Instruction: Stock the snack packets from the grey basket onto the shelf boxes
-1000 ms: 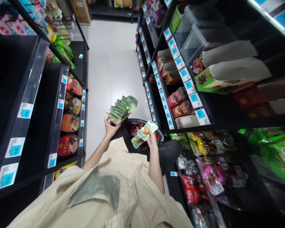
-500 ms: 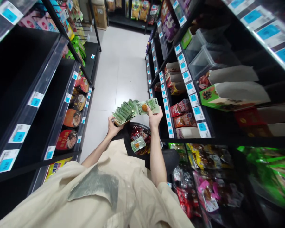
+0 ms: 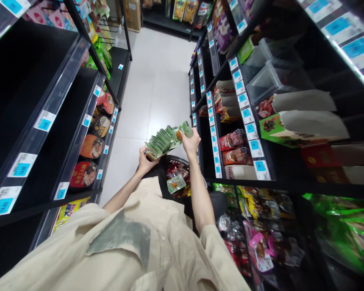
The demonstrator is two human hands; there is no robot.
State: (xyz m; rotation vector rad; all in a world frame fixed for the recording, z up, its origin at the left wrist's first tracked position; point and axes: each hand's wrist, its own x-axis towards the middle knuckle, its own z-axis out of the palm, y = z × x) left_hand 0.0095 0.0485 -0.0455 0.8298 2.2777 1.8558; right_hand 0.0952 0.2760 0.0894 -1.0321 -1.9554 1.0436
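My left hand (image 3: 147, 161) is closed around the near left end of an open box of green snack packets (image 3: 161, 141), which stand in a slanting row. At the box's right end, my right hand (image 3: 191, 142) pinches one green snack packet (image 3: 185, 130) with an orange-brown food picture on it. That packet is tilted and overlaps the end of the row. Below my hands is a dark basket (image 3: 177, 160) with a perforated rim. Inside it lie red-wrapped packets (image 3: 174, 169) and one loose green packet (image 3: 176, 184).
On the right, black shelves hold red pouches (image 3: 232, 139), torn-open display boxes (image 3: 291, 125) and clear plastic bins (image 3: 263, 79). The left shelves carry round bowl packs (image 3: 84, 174). Pale floor tiles (image 3: 157, 81) run between them to another rack at the far end.
My right hand has moved left and slightly up with its packet, closer to the row in the box. The packet has turned more upright. My left hand still grips the box.
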